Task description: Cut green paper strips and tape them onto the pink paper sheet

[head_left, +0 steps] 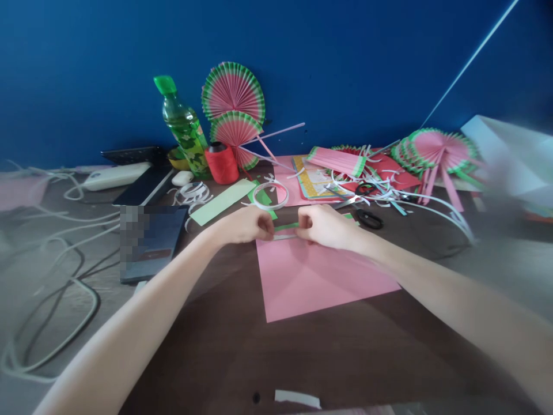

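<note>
A pink paper sheet [315, 276] lies flat on the dark wooden table [224, 346] in front of me. Along its far edge runs a narrow green strip with a white tape strip [285, 231]. My left hand [246, 225] pinches the left end of that strip with closed fingers. My right hand [324, 226] pinches the right end in the same way. A roll of white tape [270, 195] lies just beyond my hands, beside a loose green paper strip [222, 202].
Pink-and-green pleated paper fans [233, 92] lean on the blue wall, with more fans [432, 151] at the right among white paper trimmings. Black scissors [367, 218], a red thread spool [222, 163], a green bottle [184, 127], a dark tablet [149, 242] and white cables [56, 230] lie around.
</note>
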Action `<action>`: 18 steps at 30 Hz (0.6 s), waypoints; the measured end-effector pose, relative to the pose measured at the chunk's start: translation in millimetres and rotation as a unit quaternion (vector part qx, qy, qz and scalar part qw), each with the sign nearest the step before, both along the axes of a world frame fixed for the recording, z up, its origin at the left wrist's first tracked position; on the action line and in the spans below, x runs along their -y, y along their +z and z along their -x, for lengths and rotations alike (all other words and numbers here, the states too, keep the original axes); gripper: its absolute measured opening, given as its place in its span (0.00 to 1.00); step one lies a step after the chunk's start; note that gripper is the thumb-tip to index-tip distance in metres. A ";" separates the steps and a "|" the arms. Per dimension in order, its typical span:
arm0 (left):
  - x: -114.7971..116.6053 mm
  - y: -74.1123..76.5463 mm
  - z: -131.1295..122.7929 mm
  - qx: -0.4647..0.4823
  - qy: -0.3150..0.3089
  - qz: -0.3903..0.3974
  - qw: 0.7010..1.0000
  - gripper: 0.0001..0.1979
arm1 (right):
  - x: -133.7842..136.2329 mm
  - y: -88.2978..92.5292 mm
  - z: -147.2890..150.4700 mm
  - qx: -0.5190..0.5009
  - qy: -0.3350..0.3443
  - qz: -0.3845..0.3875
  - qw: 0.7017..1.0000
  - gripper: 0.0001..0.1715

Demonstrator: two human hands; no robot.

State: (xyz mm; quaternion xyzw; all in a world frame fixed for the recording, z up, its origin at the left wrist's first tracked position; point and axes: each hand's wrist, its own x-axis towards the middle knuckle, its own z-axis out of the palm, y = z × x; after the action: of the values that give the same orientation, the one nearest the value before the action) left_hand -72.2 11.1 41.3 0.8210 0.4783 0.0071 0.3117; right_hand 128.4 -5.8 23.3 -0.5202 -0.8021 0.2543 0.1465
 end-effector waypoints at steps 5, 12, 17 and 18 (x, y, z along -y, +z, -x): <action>-1.8 -1.8 0.3 0.001 -0.006 0.000 1.000 0.09 | 1.5 0.0 0.5 0.004 0.001 -0.010 1.000 0.06; -1.8 -0.6 -0.3 0.000 -0.007 0.001 1.000 0.09 | 2.2 1.1 1.5 0.012 -0.005 -0.009 1.000 0.06; -0.9 0.1 -1.1 -0.006 -0.007 -0.001 1.000 0.08 | 1.5 0.7 1.2 0.009 0.002 -0.018 1.000 0.06; -0.6 0.4 -1.4 -0.007 -0.006 -0.002 1.000 0.08 | 1.4 0.4 1.1 0.008 0.004 -0.019 1.000 0.06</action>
State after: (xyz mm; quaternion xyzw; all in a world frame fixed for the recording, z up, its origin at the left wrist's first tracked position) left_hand -70.8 11.7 41.7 0.8243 0.4756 0.0005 0.3072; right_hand 127.3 -7.2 23.7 -0.5160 -0.8101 0.2353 0.1489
